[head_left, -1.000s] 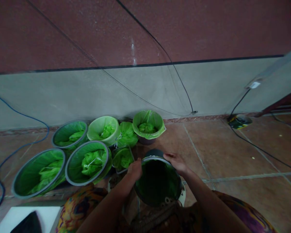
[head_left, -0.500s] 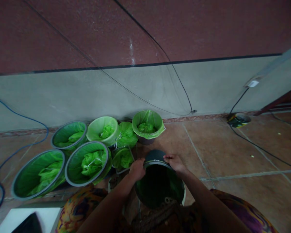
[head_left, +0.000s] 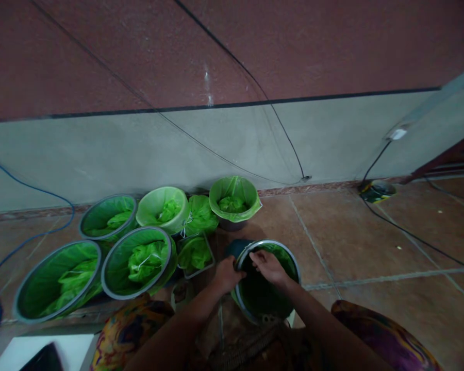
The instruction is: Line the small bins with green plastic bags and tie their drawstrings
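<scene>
A round bin (head_left: pixel 290 257) with a grey rim and a green liner stands on the tiled floor right in front of me. My left hand (head_left: pixel 228 274) grips its left rim, fingers curled over the edge. My right hand (head_left: pixel 269 268) reaches over the bin's mouth, with its fingers closed on the dark edge of the liner (head_left: pixel 272 301) at the left inside rim. Both forearms come up from the bottom of the view.
Several other green-lined bins (head_left: pixel 139 263) stand in a cluster against the wall to the left, with tied green bags inside. A blue cable (head_left: pixel 34 239) loops at far left. Black cables and a floor socket (head_left: pixel 377 191) lie at right. A white box (head_left: pixel 31 350) sits bottom left.
The bin has tipped upright, so its rim and green lining face me more. My right hand moved from the far rim to the inside left edge, close to my left hand.
</scene>
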The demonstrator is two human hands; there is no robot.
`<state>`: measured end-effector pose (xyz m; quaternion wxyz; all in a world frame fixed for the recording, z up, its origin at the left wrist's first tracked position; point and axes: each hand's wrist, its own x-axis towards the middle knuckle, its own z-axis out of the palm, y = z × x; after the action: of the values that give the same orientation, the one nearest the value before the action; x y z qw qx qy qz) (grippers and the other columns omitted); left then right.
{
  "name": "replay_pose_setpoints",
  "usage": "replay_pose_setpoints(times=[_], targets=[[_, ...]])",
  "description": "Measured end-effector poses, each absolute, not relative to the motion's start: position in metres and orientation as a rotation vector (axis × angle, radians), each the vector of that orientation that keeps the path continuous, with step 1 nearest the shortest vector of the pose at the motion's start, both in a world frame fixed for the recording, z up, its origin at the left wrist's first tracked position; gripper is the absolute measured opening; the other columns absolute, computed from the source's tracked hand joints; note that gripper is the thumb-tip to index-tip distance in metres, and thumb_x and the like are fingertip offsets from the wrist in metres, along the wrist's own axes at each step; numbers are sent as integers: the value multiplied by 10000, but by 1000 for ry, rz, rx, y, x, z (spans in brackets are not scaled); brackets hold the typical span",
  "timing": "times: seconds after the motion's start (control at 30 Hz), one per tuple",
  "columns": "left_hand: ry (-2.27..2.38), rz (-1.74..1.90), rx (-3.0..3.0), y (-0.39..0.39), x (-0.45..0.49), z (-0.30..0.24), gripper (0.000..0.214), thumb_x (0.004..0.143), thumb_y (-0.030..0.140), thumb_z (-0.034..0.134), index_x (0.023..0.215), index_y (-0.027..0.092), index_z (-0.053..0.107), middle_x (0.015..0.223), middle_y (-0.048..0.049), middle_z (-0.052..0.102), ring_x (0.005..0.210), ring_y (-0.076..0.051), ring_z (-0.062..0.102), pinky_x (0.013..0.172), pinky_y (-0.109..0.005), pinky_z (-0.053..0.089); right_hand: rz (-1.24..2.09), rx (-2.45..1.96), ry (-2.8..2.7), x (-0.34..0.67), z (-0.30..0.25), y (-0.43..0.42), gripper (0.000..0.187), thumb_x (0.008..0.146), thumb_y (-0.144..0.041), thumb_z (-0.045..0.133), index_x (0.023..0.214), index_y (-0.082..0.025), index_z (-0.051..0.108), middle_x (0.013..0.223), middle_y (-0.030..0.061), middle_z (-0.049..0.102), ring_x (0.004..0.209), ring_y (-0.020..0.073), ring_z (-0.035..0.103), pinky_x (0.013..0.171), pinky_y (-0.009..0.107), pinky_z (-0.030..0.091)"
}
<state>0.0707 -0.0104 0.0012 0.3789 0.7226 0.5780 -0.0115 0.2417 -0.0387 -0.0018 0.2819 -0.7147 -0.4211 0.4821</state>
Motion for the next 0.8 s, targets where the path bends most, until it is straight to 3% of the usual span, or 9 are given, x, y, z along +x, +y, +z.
replay_pose_setpoints(times=[0.1,0.27,0.47,0.6,0.7,0.8], targets=[[1391,58,1739,-27,79,-1,359,657,333,760,922,142,612,840,-25,657,753,-181,607,633,-258,408,1295,-1836,-1111,235,-4,-38,310,815,-446,558,911,-158,623,822,64,689,743,176,646,637,261,481],[1264,147,1645,-41,83,-7,376,628,300,765,949,150,639,838,3,652,729,-158,581,632,-247,404,1404,-1881,-980,235,4,-36,192,825,-349,552,882,-174,606,736,29,654,617,144,609,552,238,465],[1157,172,1553,-31,82,-6,179,707,299,665,782,140,633,700,8,618,658,-147,571,599,-247,408,1407,-2000,-996,241,10,-35,114,842,-258,503,793,-178,567,649,20,605,556,138,586,504,226,453],[1151,383,1165,-17,85,4,264,824,406,539,863,151,597,760,-12,645,665,-145,616,614,-259,464,1452,-1980,-1139,241,12,-39,126,847,-247,485,771,-177,558,618,14,586,540,141,583,488,223,437],[1141,448,1010,-9,87,7,292,793,445,600,837,157,600,749,-6,638,661,-134,616,610,-252,476,1427,-1972,-1325,236,14,-45,111,841,-221,495,762,-172,557,652,17,602,577,132,592,512,209,417],[1184,418,951,-7,88,5,254,721,378,703,790,149,619,656,12,609,608,-126,592,602,-258,482,1310,-2009,-1541,231,17,-50,114,832,-194,508,723,-173,537,653,11,595,583,116,563,533,206,380]])
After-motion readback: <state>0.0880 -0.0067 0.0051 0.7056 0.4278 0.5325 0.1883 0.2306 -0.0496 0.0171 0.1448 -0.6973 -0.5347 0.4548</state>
